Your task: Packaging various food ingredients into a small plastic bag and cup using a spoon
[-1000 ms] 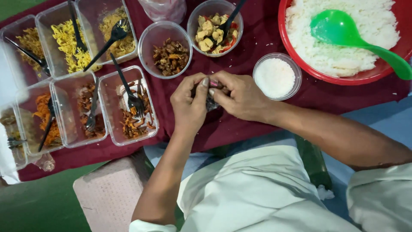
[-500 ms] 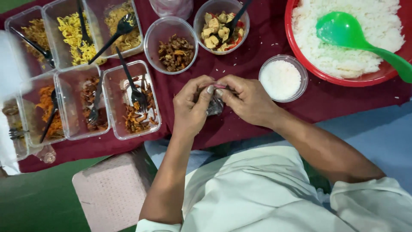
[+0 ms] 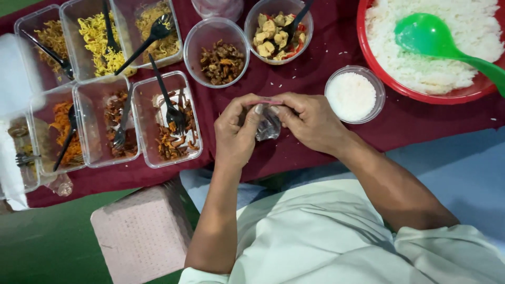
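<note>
**Desk:** What do you have at the centre of the frame?

**Operator:** I see both hands meeting over a dark red cloth (image 3: pixel 315 79). The left hand (image 3: pixel 238 131) and the right hand (image 3: pixel 310 122) each pinch the top of a small clear plastic bag (image 3: pixel 268 125), fingertips closed on its edge, the bag hanging between them just above the cloth.

**Desk:** Can you tell what is in the bag?

**Operator:** I cannot; it is crumpled and partly hidden by the thumbs.

**Desk:** And around the hands?

**Operator:** Just right of the right hand stands a small round tub of white grains (image 3: pixel 354 94). At upper right, a red basin of rice (image 3: pixel 381 68) holds a green ladle (image 3: pixel 436 42). Above the hands I see a round bowl of dark fried bits (image 3: pixel 218 52) and another bowl of tofu chunks (image 3: pixel 278 32). On the left, clear rectangular tubs (image 3: pixel 167 121) of yellow and orange shredded food carry black plastic forks (image 3: pixel 168 102). At lower left lies a pink perforated block (image 3: pixel 142 231) on green ground.
</note>
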